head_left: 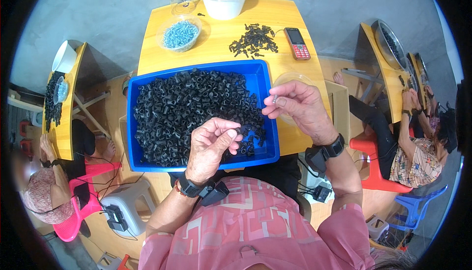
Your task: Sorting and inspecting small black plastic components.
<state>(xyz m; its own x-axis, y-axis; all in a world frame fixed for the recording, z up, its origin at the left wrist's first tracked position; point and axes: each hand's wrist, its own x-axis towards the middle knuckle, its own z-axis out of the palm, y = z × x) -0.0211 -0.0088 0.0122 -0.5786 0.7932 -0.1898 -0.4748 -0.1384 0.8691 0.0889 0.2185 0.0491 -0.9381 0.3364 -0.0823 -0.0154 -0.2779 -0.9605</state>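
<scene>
Mid-frame, the tray [251, 82] looks like smooth, glossy plastic and the parts [182, 112] heaped inside like matt plastic; right of centre, the spring [274, 99] looks metallic. Above, the tabletop [221, 44] resembles smooth wood, the top-centre tub [223, 9] plastic; bottom centre, the shirt [246, 211] is cloth.

Pink patterned top [250, 221] — black wristbands [336, 147]

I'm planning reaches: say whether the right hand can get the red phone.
Likely yes: the right hand grips a small spring, but nothing upright stands between that hand and the red phone.
</scene>
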